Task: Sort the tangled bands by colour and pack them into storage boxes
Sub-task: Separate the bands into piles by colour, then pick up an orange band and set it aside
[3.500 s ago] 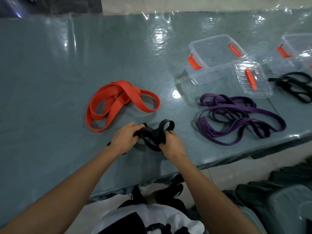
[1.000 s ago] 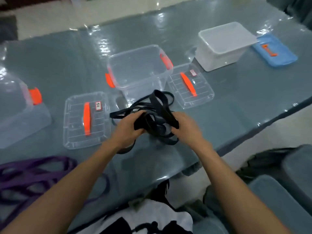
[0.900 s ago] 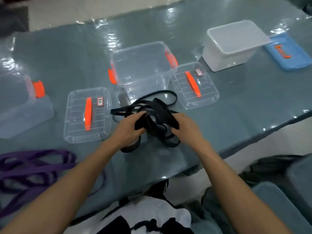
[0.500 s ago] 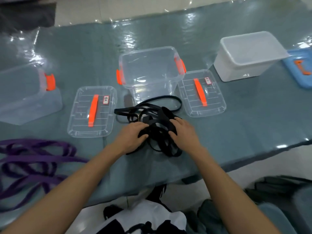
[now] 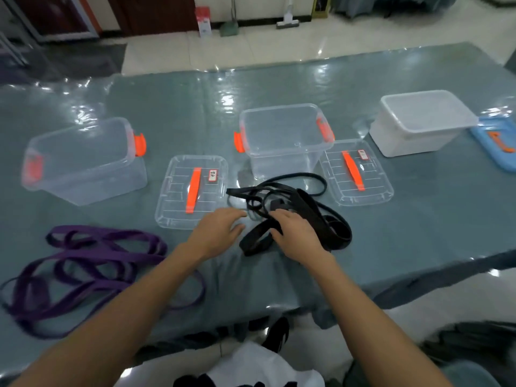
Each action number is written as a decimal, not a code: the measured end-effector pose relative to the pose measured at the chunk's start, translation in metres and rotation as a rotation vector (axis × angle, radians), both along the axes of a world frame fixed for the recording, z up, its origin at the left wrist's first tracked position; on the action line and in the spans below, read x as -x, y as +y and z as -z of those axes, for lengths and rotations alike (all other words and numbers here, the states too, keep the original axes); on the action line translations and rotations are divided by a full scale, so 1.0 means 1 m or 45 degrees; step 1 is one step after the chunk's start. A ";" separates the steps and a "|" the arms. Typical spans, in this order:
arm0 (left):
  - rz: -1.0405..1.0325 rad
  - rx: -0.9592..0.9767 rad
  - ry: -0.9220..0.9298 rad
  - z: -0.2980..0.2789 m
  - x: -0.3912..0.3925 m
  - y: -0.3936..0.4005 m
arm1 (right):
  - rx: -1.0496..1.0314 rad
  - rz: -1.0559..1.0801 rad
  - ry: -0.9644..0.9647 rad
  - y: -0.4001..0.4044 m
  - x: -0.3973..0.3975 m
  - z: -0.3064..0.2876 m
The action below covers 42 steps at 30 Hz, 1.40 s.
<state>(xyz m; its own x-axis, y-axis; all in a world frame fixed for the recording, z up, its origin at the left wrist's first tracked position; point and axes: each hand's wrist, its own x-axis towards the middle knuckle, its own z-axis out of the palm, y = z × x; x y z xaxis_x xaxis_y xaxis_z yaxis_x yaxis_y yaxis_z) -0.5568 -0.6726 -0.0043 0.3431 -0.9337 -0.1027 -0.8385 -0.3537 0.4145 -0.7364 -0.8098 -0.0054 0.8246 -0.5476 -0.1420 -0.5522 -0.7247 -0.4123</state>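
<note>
Right hand fingers grip black bands on table; left hand fingers relaxed, open

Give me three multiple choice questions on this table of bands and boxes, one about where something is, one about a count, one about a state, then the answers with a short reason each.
1. Where do the black bands lie?
A. inside a box
B. on the table in front of the middle clear box
C. on the floor

2. How many clear lids with an orange handle lie flat on the table?
A. two
B. four
C. none

3. What state is the middle clear box in?
A. lidded
B. full of purple bands
C. open, with no bands in it

Answers:
1 B: the black tangle sits on the table just before that box, under the right hand.
2 A: one lid left of the tangle, the other lid right of it.
3 C: its top is open and its see-through walls show nothing inside; the purple bands lie on the table.
</note>
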 end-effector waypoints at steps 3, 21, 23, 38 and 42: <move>-0.044 0.017 0.028 -0.004 -0.022 0.038 | -0.034 -0.006 0.031 0.037 -0.024 -0.006; -0.511 -0.064 -0.057 -0.016 -0.162 0.376 | -0.002 -0.560 0.050 0.320 -0.229 -0.038; -0.598 -0.064 -0.002 -0.012 -0.177 0.408 | 0.016 -0.640 0.061 0.346 -0.250 -0.040; -1.021 -0.140 0.101 0.017 -0.270 0.549 | -0.165 -1.002 0.110 0.450 -0.420 -0.001; -0.997 -0.258 0.084 0.011 -0.321 0.541 | -0.257 -0.979 0.092 0.441 -0.468 0.014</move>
<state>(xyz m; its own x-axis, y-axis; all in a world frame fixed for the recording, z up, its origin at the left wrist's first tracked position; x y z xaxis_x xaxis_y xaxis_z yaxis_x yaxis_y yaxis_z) -0.2357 -0.1316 -0.0149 0.8766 -0.3864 -0.2867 -0.2929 -0.9013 0.3193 -0.2688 -0.3686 -0.0198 0.9457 0.2129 -0.2456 0.0415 -0.8285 -0.5584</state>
